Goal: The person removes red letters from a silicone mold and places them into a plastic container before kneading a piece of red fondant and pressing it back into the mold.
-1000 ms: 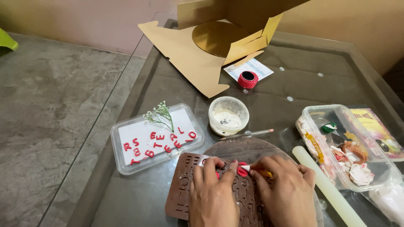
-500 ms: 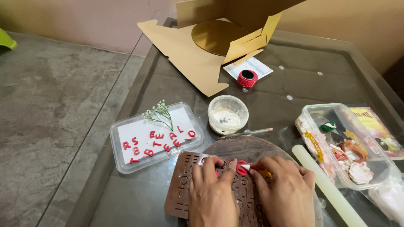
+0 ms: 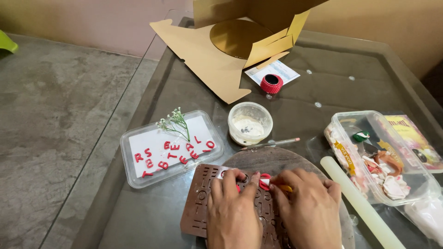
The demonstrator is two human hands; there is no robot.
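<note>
**Two hands pressing red paste into a brown letter mould**

Both hands are working at the near edge of the glass tabletop, bent over a brown letter mould that is lying partly on a round dark board. The left hand is lying palm down on the mould, fingers spread and flat, gripping nothing. The right hand is sitting just beside it, fingers curled around a small yellow-tipped tool, whose end is meeting a bit of red paste on the mould between the two hands.

Left of the hands, a clear plastic tray is holding a white sheet with red cut-out letters scattered over it and a sprig of small white flowers resting at its far edge. Beyond the board, a small round tub of white powder is standing, with a thin pencil-like stick lying just beside it. To the right, a pale rolling pin is lying slantwise next to a clear box filled with mixed bits. Further back, an opened cardboard box is holding a gold round board, and a red ribbed cap is standing near it.
</note>
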